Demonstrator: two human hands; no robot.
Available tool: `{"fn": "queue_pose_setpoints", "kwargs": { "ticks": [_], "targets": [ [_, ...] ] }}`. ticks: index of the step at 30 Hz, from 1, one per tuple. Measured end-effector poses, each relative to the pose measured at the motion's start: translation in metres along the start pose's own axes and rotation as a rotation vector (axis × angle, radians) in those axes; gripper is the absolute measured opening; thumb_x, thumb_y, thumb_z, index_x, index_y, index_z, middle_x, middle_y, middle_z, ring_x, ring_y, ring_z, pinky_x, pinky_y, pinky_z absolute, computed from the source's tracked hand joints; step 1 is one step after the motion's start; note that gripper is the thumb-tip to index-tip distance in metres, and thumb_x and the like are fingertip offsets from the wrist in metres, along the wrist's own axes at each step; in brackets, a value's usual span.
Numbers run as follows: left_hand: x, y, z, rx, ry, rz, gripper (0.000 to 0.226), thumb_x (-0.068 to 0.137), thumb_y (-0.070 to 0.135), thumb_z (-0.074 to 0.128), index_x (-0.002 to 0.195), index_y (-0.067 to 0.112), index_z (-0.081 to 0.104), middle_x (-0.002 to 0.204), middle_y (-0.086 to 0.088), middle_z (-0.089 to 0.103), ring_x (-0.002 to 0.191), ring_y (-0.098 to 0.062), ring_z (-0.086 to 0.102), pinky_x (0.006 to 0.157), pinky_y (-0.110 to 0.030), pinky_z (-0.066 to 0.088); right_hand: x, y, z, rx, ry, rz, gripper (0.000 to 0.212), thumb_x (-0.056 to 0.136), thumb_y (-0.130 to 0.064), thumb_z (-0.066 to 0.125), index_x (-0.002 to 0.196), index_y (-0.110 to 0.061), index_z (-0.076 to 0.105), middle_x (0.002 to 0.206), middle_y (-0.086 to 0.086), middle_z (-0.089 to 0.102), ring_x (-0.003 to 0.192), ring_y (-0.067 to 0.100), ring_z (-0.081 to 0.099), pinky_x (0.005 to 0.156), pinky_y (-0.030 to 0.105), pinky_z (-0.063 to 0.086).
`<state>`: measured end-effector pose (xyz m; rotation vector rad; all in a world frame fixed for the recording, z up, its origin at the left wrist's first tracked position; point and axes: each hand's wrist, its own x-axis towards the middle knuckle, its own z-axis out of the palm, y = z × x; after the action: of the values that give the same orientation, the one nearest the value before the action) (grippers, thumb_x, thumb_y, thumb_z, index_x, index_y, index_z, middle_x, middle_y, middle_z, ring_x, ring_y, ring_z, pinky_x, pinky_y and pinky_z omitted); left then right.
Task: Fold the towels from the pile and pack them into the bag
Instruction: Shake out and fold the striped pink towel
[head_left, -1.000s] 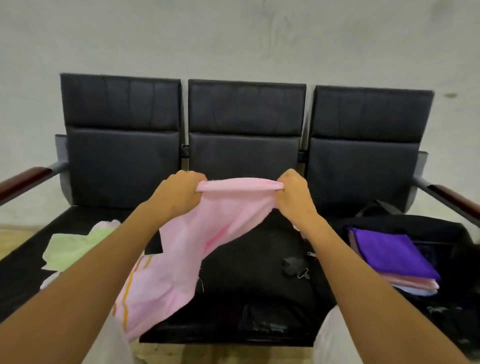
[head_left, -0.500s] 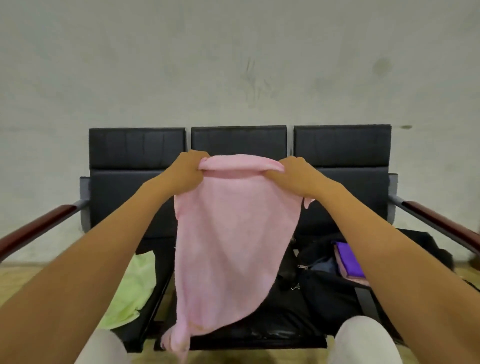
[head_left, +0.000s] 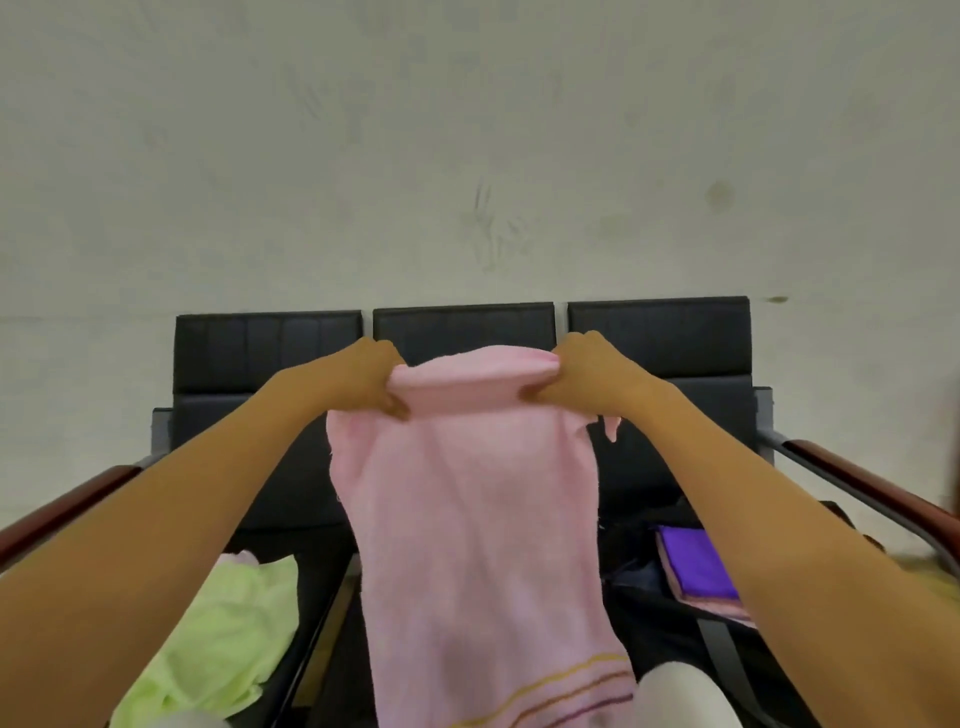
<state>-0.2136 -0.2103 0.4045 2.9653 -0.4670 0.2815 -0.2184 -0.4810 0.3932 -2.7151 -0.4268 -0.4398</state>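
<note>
Left hand: we find the left hand (head_left: 369, 382) raised, its fingers (head_left: 397, 408) curled and clamped on the left end of the towel's top edge.
Right hand: the right hand (head_left: 587, 379) matches it, fingers pinched on the right end of that edge.
Pink towel: the pink towel (head_left: 478, 519) hangs lengthwise between the two hands in front of the middle seat, striped hem at the near bottom.
Pile: a green towel (head_left: 218, 639) lies crumpled on the left seat of the black bench (head_left: 660, 332).
Bag: the black bag (head_left: 670, 634) sits on the right seat, a purple towel (head_left: 696, 564) topmost in it.
Step in hand: we judge this the opening fold.
Recommended method: keep the top edge taut and level, bring corners together squarely, and let the hem clear the seat.
Markings: we read no brand, label or writing anywhere.
</note>
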Motion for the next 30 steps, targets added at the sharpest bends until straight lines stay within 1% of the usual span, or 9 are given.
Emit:
{"fn": "queue_pose_setpoints", "kwargs": {
  "ticks": [4,8,11,13,15,18,23,26,30],
  "targets": [
    [0.007,-0.008,0.017,0.058,-0.026,-0.018,0.020,0.078,0.018,0.079,0.080,0.018,0.059,0.083,0.000,0.061,0.077,-0.018,0.059,0.060,-0.019,0.042,0.008,0.005,0.015,-0.187,-0.065,-0.019,0.018,0.082,-0.017,0.071,0.081,-0.001,0.063,0.070,0.006,0.057,0.064,0.021,0.055,0.062,0.031,0.052],
    [0.017,-0.023,0.032,0.103,-0.080,-0.064,0.034,0.076,0.021,0.080,0.100,0.010,0.057,0.098,-0.006,0.061,0.086,-0.022,0.060,0.072,-0.030,0.050,0.017,0.017,0.034,-0.297,-0.108,0.001,0.006,0.085,-0.009,0.065,0.082,-0.007,0.059,0.075,0.006,0.056,0.060,0.018,0.052,0.052,0.025,0.043],
    [0.025,-0.030,0.042,0.182,-0.203,-0.086,0.044,0.075,0.030,0.080,0.104,0.021,0.048,0.102,-0.001,0.057,0.089,-0.019,0.057,0.079,-0.032,0.050,0.029,0.025,0.049,-0.381,-0.149,0.020,0.014,0.085,-0.008,0.063,0.079,-0.012,0.051,0.080,0.007,0.054,0.062,0.019,0.051,0.058,0.032,0.046],
    [0.033,-0.035,0.049,0.235,-0.286,-0.105,0.047,0.075,0.033,0.080,0.107,0.024,0.046,0.102,0.003,0.054,0.089,-0.017,0.055,0.080,-0.032,0.048,0.040,0.031,0.062,-0.398,-0.214,0.031,0.010,0.086,-0.008,0.063,0.087,-0.012,0.054,0.083,0.007,0.056,0.066,0.020,0.053,0.060,0.032,0.046],
    [0.042,-0.040,0.057,0.259,-0.314,-0.112,0.049,0.076,0.032,0.079,0.109,0.023,0.044,0.101,0.003,0.050,0.091,-0.018,0.053,0.080,-0.032,0.046,0.052,0.035,0.073,-0.394,-0.291,0.054,0.017,0.084,-0.012,0.067,0.098,-0.011,0.057,0.088,0.006,0.059,0.074,0.023,0.058,0.063,0.033,0.046],
    [0.059,-0.051,0.071,0.257,-0.315,-0.100,0.044,0.078,0.028,0.079,0.106,0.020,0.045,0.099,0.000,0.050,0.088,-0.019,0.051,0.077,-0.031,0.042,0.072,0.042,0.087,-0.383,-0.350,0.096,0.023,0.083,-0.015,0.070,0.102,-0.011,0.058,0.087,0.005,0.058,0.080,0.026,0.060,0.070,0.036,0.049],
    [0.104,-0.076,0.082,0.375,-0.171,-0.101,0.025,0.088,0.023,0.067,0.108,0.012,0.058,0.095,-0.005,0.058,0.080,-0.022,0.058,0.068,-0.032,0.047,0.123,0.049,0.109,-0.349,-0.106,0.148,0.006,0.091,-0.005,0.054,0.096,-0.009,0.053,0.084,0.006,0.052,0.078,0.027,0.055,0.069,0.038,0.044],
    [0.137,-0.088,0.073,0.486,-0.015,-0.099,0.016,0.092,0.014,0.058,0.108,0.012,0.059,0.094,-0.007,0.059,0.079,-0.025,0.061,0.067,-0.035,0.049,0.162,0.053,0.108,-0.259,0.058,0.188,0.012,0.091,-0.001,0.050,0.084,-0.011,0.052,0.081,0.006,0.054,0.079,0.030,0.058,0.066,0.037,0.043],
    [0.169,-0.093,0.053,0.564,0.166,-0.115,0.012,0.090,-0.001,0.053,0.092,0.010,0.059,0.077,-0.005,0.053,0.067,-0.024,0.053,0.063,-0.035,0.043,0.202,0.049,0.088,-0.226,0.233,0.200,0.024,0.090,0.003,0.046,0.072,-0.013,0.049,0.068,0.001,0.046,0.073,0.028,0.058,0.062,0.036,0.044]
  ]
}}
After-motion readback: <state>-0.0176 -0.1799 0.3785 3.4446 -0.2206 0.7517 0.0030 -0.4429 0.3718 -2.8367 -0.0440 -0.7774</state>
